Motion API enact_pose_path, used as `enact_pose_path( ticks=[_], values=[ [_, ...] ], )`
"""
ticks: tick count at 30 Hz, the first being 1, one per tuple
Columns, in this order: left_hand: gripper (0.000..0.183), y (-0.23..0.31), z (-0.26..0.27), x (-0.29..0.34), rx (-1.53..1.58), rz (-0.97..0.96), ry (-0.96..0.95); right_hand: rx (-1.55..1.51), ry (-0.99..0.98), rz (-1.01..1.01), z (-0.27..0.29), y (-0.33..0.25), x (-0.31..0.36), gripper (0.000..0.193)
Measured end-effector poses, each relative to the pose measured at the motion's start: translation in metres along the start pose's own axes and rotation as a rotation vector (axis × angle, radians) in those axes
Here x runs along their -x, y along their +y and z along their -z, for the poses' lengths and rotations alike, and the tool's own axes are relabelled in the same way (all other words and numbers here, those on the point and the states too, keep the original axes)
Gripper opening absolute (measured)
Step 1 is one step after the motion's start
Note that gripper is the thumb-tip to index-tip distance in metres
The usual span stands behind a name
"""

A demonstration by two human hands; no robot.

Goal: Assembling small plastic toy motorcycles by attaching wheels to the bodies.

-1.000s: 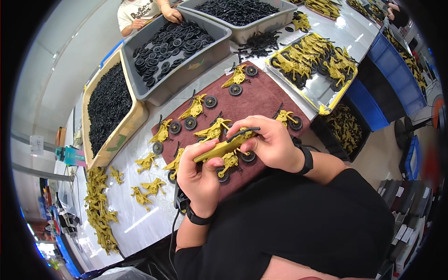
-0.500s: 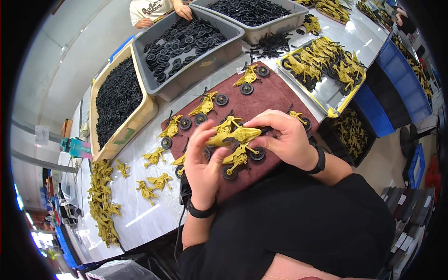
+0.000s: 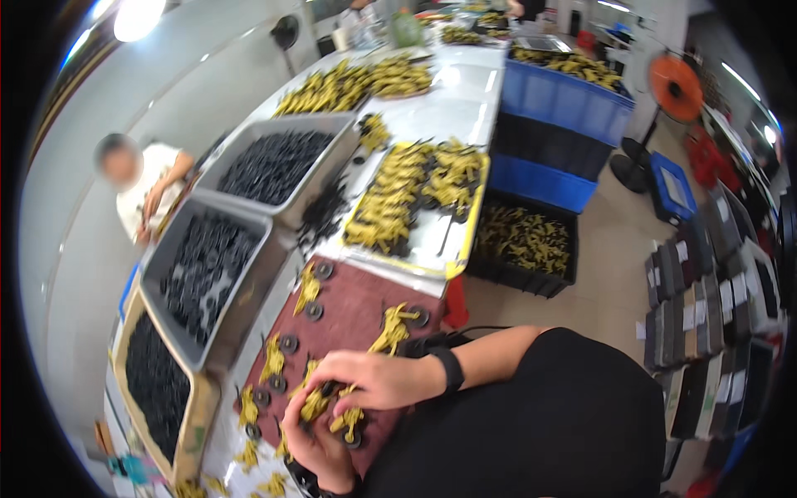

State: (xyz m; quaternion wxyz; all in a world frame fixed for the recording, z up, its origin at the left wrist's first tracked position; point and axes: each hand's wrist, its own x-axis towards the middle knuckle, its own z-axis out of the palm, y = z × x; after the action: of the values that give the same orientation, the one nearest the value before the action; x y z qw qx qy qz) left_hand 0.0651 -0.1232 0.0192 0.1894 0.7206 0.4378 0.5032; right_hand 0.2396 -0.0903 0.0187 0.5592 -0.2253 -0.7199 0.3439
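Observation:
My right hand (image 3: 378, 380) and my left hand (image 3: 320, 448) are close together over the near part of a maroon mat (image 3: 361, 299). Between them is a yellow toy motorcycle (image 3: 314, 405), partly covered by my fingers and blurred. The right hand reaches over it from above, fingers bent round it; the left grips it from the near side. Just beside my right fingers lies another yellow toy motorcycle (image 3: 352, 419) with black wheels. More stand on the mat, one (image 3: 392, 329) beyond my right wrist and several along the left edge.
Left of the mat are a cream bin (image 3: 199, 419) and two grey bins (image 3: 245, 299) of black parts. A yellow-rimmed tray (image 3: 427, 249) of yellow toys lies beyond. Right of the table stand a black crate (image 3: 519, 282), blue crates (image 3: 564, 104) and an orange fan (image 3: 677, 87). A co-worker (image 3: 158, 183) is far left.
The view has swung up and to the right, showing more of the table's far end and the floor. My hands have come together round the toy motorcycle; the left was spread beside it before.

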Motion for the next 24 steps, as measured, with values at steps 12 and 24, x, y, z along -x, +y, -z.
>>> enact_pose_path(
  ticks=[12,24],
  values=[
    [0.027,0.015,0.004,-0.006,-0.017,0.079,-0.133,0.010,-0.011,-0.016,0.001,0.001,0.006,0.027],
    [0.032,0.014,0.006,0.001,-0.094,0.088,-0.070,0.126,-0.078,0.044,-0.008,0.005,0.008,0.029]
  ],
)
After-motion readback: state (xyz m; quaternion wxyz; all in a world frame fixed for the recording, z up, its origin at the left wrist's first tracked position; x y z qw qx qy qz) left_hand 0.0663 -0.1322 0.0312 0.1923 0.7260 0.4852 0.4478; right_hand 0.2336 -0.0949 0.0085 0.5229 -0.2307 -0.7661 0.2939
